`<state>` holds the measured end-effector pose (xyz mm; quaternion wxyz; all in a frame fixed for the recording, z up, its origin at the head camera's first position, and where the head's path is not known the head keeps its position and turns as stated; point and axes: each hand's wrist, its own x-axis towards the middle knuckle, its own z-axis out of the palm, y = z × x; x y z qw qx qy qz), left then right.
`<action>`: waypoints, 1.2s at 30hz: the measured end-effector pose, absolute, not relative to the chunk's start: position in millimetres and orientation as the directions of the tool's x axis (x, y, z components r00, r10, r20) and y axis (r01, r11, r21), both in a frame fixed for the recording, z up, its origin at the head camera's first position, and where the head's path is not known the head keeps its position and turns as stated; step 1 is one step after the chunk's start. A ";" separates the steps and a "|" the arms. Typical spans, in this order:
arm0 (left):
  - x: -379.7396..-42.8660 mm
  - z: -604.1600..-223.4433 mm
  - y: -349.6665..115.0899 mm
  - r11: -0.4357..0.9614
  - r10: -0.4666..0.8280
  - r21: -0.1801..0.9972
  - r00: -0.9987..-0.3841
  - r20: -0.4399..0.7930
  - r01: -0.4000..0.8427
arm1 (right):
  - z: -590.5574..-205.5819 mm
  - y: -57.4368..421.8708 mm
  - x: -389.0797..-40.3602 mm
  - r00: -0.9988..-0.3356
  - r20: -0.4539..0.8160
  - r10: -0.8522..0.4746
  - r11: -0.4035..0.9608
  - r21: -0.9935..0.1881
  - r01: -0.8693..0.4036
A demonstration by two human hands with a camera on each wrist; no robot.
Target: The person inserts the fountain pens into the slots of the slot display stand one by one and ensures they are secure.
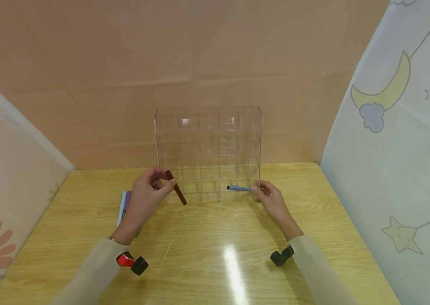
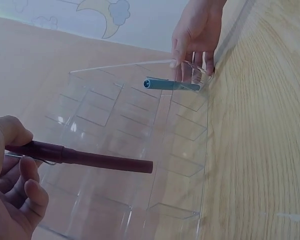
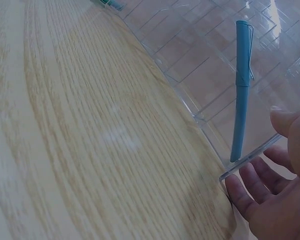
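While left grip [image 1: 148, 194] pinches pen [image 1: 179, 193], right grip [image 1: 273, 202] holding rack [image 1: 209, 146]

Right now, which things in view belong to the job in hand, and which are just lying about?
Job in hand:
dark red pen, held by the left hand
clear rack, its side gripped by the right hand
blue pen, inside the rack

Lying about, perhaps for later:
light blue pen, on the table
purple pen, beside it
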<state>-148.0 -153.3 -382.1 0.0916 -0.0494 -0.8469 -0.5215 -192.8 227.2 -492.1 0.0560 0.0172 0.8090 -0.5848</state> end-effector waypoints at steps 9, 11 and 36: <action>-152.2 -385.0 -139.3 0.400 -0.016 0.894 -0.974 0.228 0.203 | -491.5 226.4 -192.5 -0.993 -0.110 -0.040 0.309 -0.946 0.093; -153.5 -385.8 -136.6 0.390 -0.015 0.896 -0.971 0.237 0.213 | -491.4 226.3 -192.3 -0.993 -0.108 -0.041 0.313 -0.946 0.090; -171.0 -409.1 -91.8 0.197 0.034 0.947 -0.967 0.251 0.253 | -490.6 226.0 -190.9 -0.993 -0.110 -0.050 0.304 -0.949 0.090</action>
